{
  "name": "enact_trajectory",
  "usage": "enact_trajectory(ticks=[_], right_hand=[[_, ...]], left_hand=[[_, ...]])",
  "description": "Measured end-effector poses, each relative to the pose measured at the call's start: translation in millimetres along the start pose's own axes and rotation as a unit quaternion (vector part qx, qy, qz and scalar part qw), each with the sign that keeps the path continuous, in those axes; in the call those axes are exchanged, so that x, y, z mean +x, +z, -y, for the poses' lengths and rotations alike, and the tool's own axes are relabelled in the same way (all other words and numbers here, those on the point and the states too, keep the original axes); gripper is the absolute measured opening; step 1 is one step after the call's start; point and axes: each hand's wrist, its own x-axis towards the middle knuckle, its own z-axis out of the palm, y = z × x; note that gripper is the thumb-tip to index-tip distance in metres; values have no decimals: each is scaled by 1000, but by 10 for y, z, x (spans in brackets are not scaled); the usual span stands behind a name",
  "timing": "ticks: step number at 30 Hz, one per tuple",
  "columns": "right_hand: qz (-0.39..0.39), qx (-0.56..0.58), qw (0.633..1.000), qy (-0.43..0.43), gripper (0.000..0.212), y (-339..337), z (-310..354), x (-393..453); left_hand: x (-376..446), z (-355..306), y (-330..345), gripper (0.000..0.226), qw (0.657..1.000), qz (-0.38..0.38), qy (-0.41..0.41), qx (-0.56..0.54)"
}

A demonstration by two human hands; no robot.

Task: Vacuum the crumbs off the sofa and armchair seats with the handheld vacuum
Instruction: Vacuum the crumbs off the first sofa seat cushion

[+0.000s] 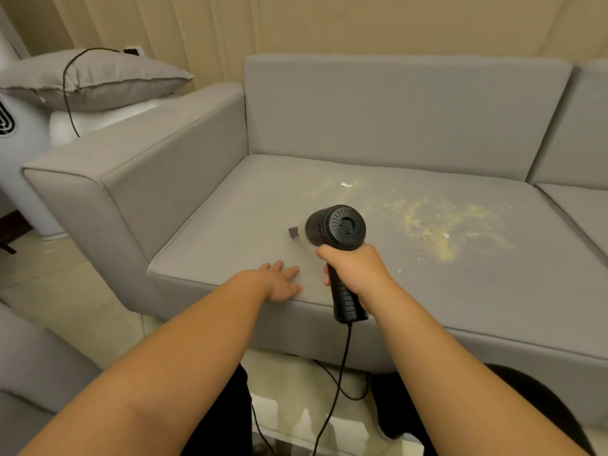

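My right hand (353,269) grips the black handle of the handheld vacuum (335,230). Its nozzle points left and down, close to the grey sofa seat (230,225). Yellow crumbs (437,222) lie scattered over the seat to the right of the vacuum, with a small white scrap (345,184) farther back. My left hand (279,281) rests flat on the seat's front edge, fingers straight, just left of the vacuum handle. A black cord (339,373) hangs from the handle down to the floor.
The sofa's left armrest (131,166) rises beside the seat. A grey pillow (95,79) lies on a white unit at the far left, with a thin black cable over it. Part of another grey seat (29,373) shows at the lower left. Tiled floor lies below.
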Motion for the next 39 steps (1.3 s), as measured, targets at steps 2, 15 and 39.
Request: enact_trajectory(ticks=[2, 15, 39], right_hand=[[-3, 0, 1000, 3, 7, -64, 41, -135], [10, 6, 999, 46, 18, -245, 87, -698], [-90, -22, 996, -18, 14, -686, 183, -137]], left_hand=[[-39, 3, -5, 71, 1000, 1, 0, 7], [-115, 19, 166, 80, 999, 17, 15, 32], [5, -552, -41, 75, 994, -7, 106, 23]])
